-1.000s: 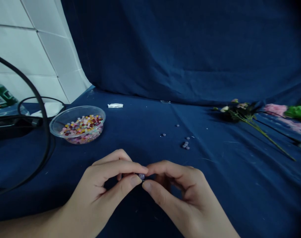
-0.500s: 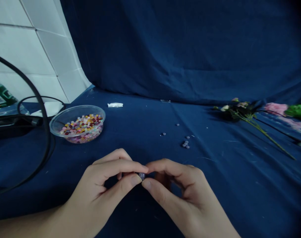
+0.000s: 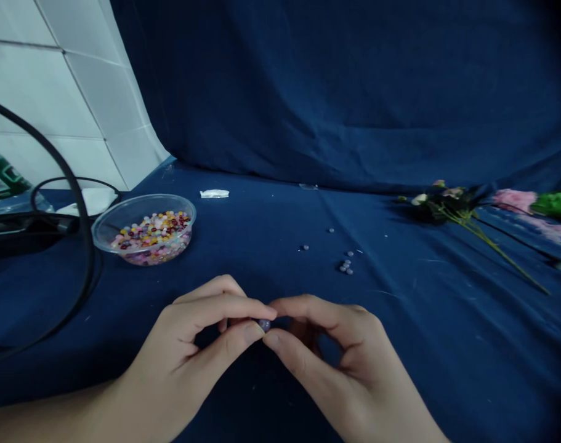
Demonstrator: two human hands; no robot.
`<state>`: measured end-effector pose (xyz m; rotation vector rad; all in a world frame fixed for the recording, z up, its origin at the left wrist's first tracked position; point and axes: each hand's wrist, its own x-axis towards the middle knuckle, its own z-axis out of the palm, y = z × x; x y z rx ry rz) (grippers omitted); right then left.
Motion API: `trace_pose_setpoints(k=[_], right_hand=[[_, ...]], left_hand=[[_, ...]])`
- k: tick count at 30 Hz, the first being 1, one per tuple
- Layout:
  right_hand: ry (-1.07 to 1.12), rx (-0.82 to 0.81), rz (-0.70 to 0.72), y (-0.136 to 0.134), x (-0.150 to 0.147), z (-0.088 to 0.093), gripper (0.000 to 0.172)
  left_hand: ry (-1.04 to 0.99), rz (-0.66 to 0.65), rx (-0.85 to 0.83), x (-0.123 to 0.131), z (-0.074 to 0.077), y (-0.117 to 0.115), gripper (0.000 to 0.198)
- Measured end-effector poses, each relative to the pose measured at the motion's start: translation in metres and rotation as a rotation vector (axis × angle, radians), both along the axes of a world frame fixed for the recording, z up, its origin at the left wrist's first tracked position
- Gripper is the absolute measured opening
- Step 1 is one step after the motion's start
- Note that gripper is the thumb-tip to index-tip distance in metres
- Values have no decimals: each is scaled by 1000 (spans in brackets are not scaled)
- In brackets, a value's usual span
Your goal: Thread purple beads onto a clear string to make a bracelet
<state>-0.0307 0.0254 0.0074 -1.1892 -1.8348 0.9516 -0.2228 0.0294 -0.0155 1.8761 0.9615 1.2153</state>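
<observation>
Between the fingertips of both hands, low in the middle of the head view, sits a small purple bead point(image 3: 264, 324). My left hand point(image 3: 201, 344) pinches it with thumb and index finger. My right hand point(image 3: 330, 344) meets it from the other side, thumb and index tips closed close against the bead; what they grip there is too small or hidden to make out. Several loose purple beads point(image 3: 347, 266) lie on the blue cloth beyond my right hand. A clear plastic bowl point(image 3: 188, 212) of mixed coloured beads stands to the left.
A black cable point(image 3: 84, 246) loops up at the left, near a bottle with a green label point(image 3: 0, 178). A white scrap point(image 3: 214, 194) lies behind the bowl. Artificial flowers point(image 3: 474, 212) rest at the right. Blue cloth point(image 3: 330, 80) hangs at the back.
The hands keep nearly the same pose around the bead, with only a tiny shift of the right fingertips. The view has moved very slightly; the loose beads and bowl stay put.
</observation>
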Motion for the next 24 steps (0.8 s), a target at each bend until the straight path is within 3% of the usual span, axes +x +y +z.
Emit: trace_pose_setpoints(k=[6,14,24], right_hand=[[-80,109,-2,-2,1,-1,17],[-43,59,-21,-3,1,3,17],[189,-213,11,-1,0,4,20]], left_hand=[[-16,-13,1,1,0,1,30],[-14,-9,-9,1,2,0,31],[-8,2,-25,3,2,2,30]])
